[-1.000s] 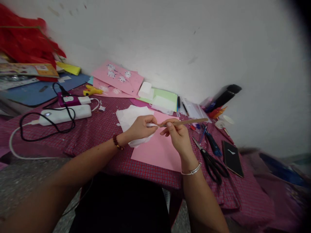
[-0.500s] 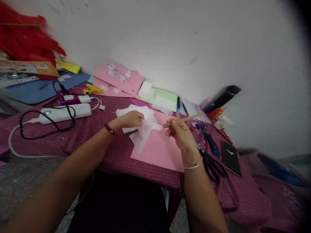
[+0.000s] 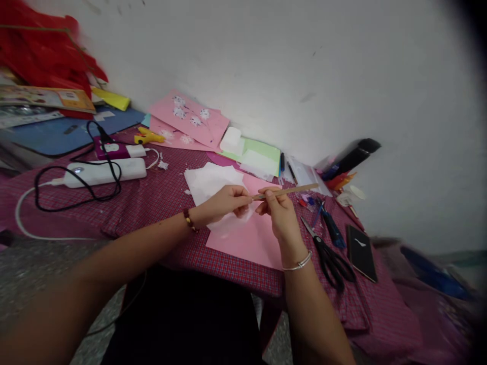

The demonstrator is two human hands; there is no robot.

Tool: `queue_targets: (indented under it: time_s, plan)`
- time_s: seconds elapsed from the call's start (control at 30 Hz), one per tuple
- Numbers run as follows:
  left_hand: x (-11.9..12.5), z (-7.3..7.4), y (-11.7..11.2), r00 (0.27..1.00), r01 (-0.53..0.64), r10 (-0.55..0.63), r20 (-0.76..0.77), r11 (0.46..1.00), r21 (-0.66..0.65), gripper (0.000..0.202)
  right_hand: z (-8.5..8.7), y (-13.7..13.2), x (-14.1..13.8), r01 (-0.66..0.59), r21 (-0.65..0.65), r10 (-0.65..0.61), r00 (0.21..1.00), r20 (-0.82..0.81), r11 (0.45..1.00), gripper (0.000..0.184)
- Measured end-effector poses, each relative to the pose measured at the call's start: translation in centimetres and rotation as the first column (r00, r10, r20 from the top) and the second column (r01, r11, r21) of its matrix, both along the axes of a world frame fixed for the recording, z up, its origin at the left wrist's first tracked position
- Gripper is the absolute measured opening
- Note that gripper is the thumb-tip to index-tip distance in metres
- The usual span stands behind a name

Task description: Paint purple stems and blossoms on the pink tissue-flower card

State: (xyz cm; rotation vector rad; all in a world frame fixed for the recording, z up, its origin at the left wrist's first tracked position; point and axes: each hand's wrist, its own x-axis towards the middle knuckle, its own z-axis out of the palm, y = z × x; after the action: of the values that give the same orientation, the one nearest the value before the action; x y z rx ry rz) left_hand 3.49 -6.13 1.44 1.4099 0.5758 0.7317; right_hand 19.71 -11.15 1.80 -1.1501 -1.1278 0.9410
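Observation:
My right hand (image 3: 280, 213) grips a thin tan stick (image 3: 302, 188) between thumb and fingers, its long end pointing right. The fingers of my left hand (image 3: 227, 200) are pinched together at the stick's darker left end. Thin white tissue paper (image 3: 232, 227) shows beneath those fingers; how much of it they grip is partly hidden. Both hands are above a pink sheet of paper (image 3: 253, 241). White paper sheets (image 3: 207, 178) lie behind my left hand, overlapping the pink sheet.
Open black-handled scissors (image 3: 331, 258) and a black notebook (image 3: 361, 252) lie at right. Pink cards with white flowers (image 3: 194, 119) rest against the wall. A white power strip (image 3: 106, 172) with tangled cables and a yellow glue gun (image 3: 147, 136) are at left.
My left hand has moved right to meet the stick's left end, bringing the tissue lower beneath it. My right hand keeps its hold on the stick. The view has shifted slightly.

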Motion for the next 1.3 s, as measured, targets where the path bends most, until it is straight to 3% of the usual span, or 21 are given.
queue_targets:
  time_s: [0.1, 0.3, 0.47, 0.67, 1.1, 1.2, 1.3]
  plan:
    - [0.3, -0.8, 0.0, 0.997, 0.068, -0.052, 0.064, 0.958, -0.278, 0.013, 0.4, -0.4, -0.1, 0.009, 0.025, -0.012, 0.995, 0.101, 1.000, 0.025]
    - [0.5, -1.4, 0.2, 0.996, 0.076, -0.049, 0.077, 0.911, -0.406, 0.016, 0.8, -0.9, -0.4, 0.028, 0.104, -0.057, 0.956, 0.288, 0.994, 0.025]
    - [0.6, -1.7, 0.4, 0.992, 0.071, -0.020, 0.121, 0.899, -0.432, 0.015, 0.9, -1.6, -0.8, 0.025, 0.155, -0.103, 0.848, 0.520, 0.988, 0.026]
    - [0.7, -1.8, 0.5, 0.987, 0.086, -0.018, 0.157, 0.895, -0.437, 0.010, 1.1, -2.2, -1.3, -0.019, 0.222, -0.164, 0.616, 0.771, 0.975, 0.026]
    - [0.7, -0.9, 0.5, 0.997, -0.053, 0.071, 0.028, 0.908, -0.416, 0.019, 0.9, -2.6, -2.1, -0.100, 0.353, -0.295, 0.371, 0.880, 0.930, 0.026]
    - [0.8, -0.9, 0.4, 0.996, -0.066, 0.084, 0.025, 0.907, -0.417, 0.020, 0.7, -2.7, -2.4, -0.102, 0.377, -0.320, 0.355, 0.878, 0.921, 0.026]
    - [0.8, -0.9, 0.3, 0.994, -0.082, 0.105, 0.038, 0.914, -0.397, 0.018, 0.5, -2.6, -2.5, -0.040, 0.360, -0.303, 0.458, 0.836, 0.932, 0.025]
